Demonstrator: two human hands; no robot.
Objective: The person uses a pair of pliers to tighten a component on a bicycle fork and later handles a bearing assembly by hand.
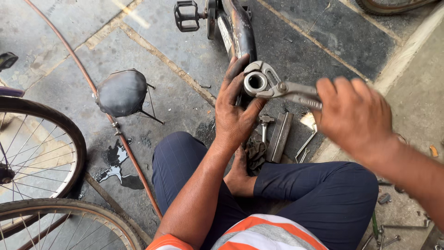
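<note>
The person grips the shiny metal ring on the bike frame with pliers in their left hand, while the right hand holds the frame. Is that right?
Not quite: the hands are swapped. In the head view, the right hand holds the pliers on the metal ring, and the left hand holds the bike frame.

A black bicycle saddle point(122, 92) lies on the stone floor point(185, 51) beside a thin copper-coloured tube point(99, 99) that runs diagonally past a dark wet patch point(116, 166). Two spoked wheels point(41, 153) fill the left edge. A black pedal point(186, 15) sits at the top, and loose metal tools point(391, 234) lie at lower right.

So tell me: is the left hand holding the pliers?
No, the right hand holds the pliers; the left hand steadies the bicycle frame.
</note>
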